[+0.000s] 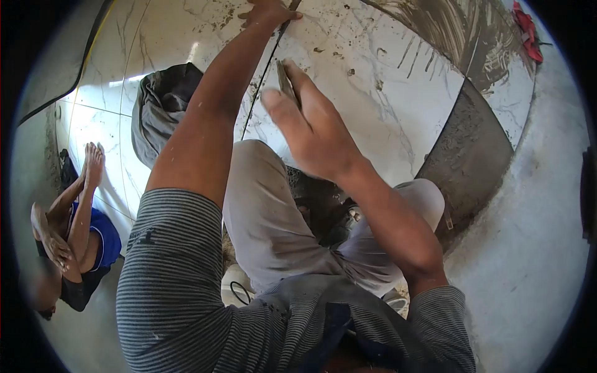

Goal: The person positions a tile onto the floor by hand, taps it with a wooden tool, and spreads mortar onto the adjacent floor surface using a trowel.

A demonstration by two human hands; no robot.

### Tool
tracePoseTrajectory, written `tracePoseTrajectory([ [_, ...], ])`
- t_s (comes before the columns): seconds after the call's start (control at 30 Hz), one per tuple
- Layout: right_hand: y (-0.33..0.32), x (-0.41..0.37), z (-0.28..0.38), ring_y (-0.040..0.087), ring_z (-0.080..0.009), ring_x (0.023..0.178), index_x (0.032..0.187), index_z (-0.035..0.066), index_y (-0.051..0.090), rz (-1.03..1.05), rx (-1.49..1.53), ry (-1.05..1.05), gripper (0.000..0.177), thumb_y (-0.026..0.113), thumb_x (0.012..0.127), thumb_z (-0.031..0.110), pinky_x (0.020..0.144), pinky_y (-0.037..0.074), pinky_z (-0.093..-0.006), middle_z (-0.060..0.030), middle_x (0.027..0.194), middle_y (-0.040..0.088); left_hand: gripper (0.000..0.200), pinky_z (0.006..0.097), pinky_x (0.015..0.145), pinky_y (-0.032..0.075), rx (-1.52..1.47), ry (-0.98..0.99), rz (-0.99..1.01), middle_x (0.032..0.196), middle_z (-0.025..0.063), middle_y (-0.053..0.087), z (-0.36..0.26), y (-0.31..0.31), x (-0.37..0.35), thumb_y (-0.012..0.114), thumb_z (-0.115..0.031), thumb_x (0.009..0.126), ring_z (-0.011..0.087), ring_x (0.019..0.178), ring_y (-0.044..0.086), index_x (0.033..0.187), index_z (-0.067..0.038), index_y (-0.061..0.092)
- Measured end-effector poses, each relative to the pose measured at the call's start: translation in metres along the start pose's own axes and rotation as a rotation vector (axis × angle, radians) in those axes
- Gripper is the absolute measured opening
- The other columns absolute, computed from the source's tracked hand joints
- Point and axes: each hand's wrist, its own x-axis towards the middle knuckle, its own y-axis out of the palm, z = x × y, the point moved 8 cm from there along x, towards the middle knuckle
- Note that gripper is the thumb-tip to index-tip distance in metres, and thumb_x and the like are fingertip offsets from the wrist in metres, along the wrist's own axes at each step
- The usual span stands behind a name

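My left hand (268, 11) is stretched to the top edge of the view, partly cut off. Its fingers are spread on a white marbled floor tile (348, 37), beside the dark joint between two tiles. Nearer my body, my right hand (317, 127) is raised over the tiles, slightly blurred. Between its thumb and fingers is a thin, flat greyish piece (286, 81), seen edge-on; its exact kind cannot be made out. Crumbs of mortar dot the tile around both hands.
A grey cloth (152, 118) lies on the tiles beside my left arm. Wet mortar (472, 137) fills a strip at the right, and smears cover the tiles at upper right near a red cloth (527, 34). A person (81, 236) sits at the left; a cable (78, 78) runs behind.
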Motion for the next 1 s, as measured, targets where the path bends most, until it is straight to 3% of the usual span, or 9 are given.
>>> tracePoseTrajectory([
  [0.13,0.014,-0.004,-0.009,0.038,-0.0285,0.121,0.13,-0.014,0.024,0.068,0.116,0.007,0.067,0.044,0.09,0.036,0.101,0.028,-0.0317,-0.0266,0.126,0.041,0.101,0.0581,0.096,0.032,-0.06,0.015,-0.013,0.145,0.0236,0.003,0.005,0.001,-0.002,0.074,-0.044,0.067,0.0532,0.126,0.015,0.141,-0.011,0.013],
  [0.23,0.015,-0.002,-0.003,0.056,-0.0382,0.096,0.126,-0.02,0.02,0.039,-0.048,-0.066,0.074,0.043,0.089,0.04,0.084,0.042,-0.0366,-0.0325,0.097,0.055,0.101,0.0583,0.096,0.031,0.019,-0.003,-0.003,0.145,0.0228,0.003,0.004,0.0,0.004,0.074,-0.043,0.067,0.0532,0.126,0.016,0.141,-0.012,0.012],
  [0.5,0.022,-0.002,-0.013,0.054,-0.0389,0.101,0.128,-0.02,0.016,0.057,-0.04,-0.091,0.073,0.042,0.09,0.036,0.088,0.04,-0.0359,-0.0336,0.104,0.053,0.098,0.0584,0.097,0.031,-0.025,-0.008,-0.001,0.146,0.0204,0.0,0.006,-0.005,-0.008,0.072,-0.043,0.069,0.0515,0.127,0.014,0.141,-0.015,0.012],
  [0.6,0.021,-0.001,-0.015,0.048,-0.0285,0.11,0.131,-0.014,0.02,0.06,-0.047,-0.056,0.071,0.045,0.09,0.038,0.094,0.035,-0.0317,-0.0265,0.113,0.05,0.1,0.0559,0.098,0.031,-0.026,0.009,-0.01,0.146,0.0209,0.0,0.006,-0.005,-0.01,0.073,-0.043,0.067,0.0509,0.127,0.014,0.141,-0.014,0.012],
  [0.67,0.021,-0.001,-0.012,0.048,-0.04,0.111,0.129,-0.019,0.01,0.058,-0.148,-0.101,0.077,0.044,0.089,0.038,0.094,0.036,-0.0359,-0.0364,0.114,0.046,0.102,0.0548,0.098,0.033,-0.083,0.027,-0.017,0.146,0.0206,0.0,0.01,0.002,-0.002,0.073,-0.045,0.066,0.0511,0.127,0.015,0.141,-0.013,0.012],
  [0.77,0.022,-0.002,-0.019,0.045,-0.0405,0.114,0.13,-0.017,0.009,0.08,-0.118,-0.101,0.079,0.045,0.088,0.039,0.097,0.034,-0.0355,-0.0376,0.118,0.042,0.107,0.0468,0.092,0.041,0.16,0.042,-0.051,0.145,0.0209,0.013,0.015,0.001,0.026,0.072,-0.052,0.064,0.0433,0.127,0.025,0.141,-0.009,0.012],
  [0.87,0.017,-0.004,-0.024,0.044,-0.0408,0.115,0.132,-0.014,0.01,0.042,-0.218,-0.106,0.079,0.047,0.086,0.039,0.098,0.034,-0.0347,-0.0382,0.119,0.042,0.1,0.0375,0.093,0.04,-0.146,0.352,0.048,0.132,0.0224,0.039,0.038,0.012,0.06,0.069,-0.054,0.067,0.0284,0.12,0.042,0.14,-0.008,0.018],
  [0.97,0.02,-0.002,-0.03,0.044,-0.0409,0.115,0.132,-0.012,0.016,0.015,-0.083,-0.164,0.077,0.049,0.085,0.04,0.097,0.034,-0.0351,-0.0369,0.119,0.043,0.099,0.037,0.098,0.035,-0.43,0.515,0.006,0.132,0.0222,0.04,0.107,0.048,0.099,0.069,-0.051,0.069,0.0288,0.12,0.042,0.14,-0.006,0.017],
  [1.0,0.016,-0.004,-0.019,0.049,-0.0369,0.111,0.129,-0.012,0.024,0.005,-0.228,-0.15,0.069,0.049,0.086,0.035,0.095,0.036,-0.0334,-0.0339,0.117,0.046,0.102,0.0459,0.102,0.029,-0.46,0.54,0.019,0.139,0.0247,0.025,0.114,0.032,0.039,0.071,-0.045,0.07,0.0374,0.125,0.031,0.14,-0.005,0.009],
])
